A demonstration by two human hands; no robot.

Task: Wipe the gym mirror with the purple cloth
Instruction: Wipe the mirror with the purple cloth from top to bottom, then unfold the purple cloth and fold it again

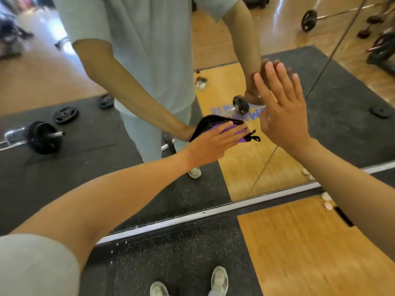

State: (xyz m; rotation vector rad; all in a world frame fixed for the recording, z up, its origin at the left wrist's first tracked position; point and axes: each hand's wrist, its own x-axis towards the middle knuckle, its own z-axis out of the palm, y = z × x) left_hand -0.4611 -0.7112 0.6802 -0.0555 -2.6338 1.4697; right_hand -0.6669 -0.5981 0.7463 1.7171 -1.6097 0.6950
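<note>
Left hand [210, 144]: fingers straight, flat on the purple cloth [226, 129], pressing it against the gym mirror [342, 116]. The cloth sits low on the glass, above the bottom frame rail [213, 210], folded, with a black edge and a small black loop hanging at its right side.

Right hand [282, 105]: fingers apart and straight, palm toward the glass just right of the cloth, holding nothing. I cannot tell whether it touches the mirror or hovers off it.

Reflected in the glass: a barbell [40, 136] and loose weight plates [65, 114] on the black mat.

Risks, as I judge them:
- The cloth is pinned by flat fingers only, not gripped. A fast stroke could let it slide out and drop toward the rail.
- If the bare right palm lands on the glass, it would leave prints on the area I am wiping.
- The loose loop may trail and streak.

Containers: none in view.
</note>
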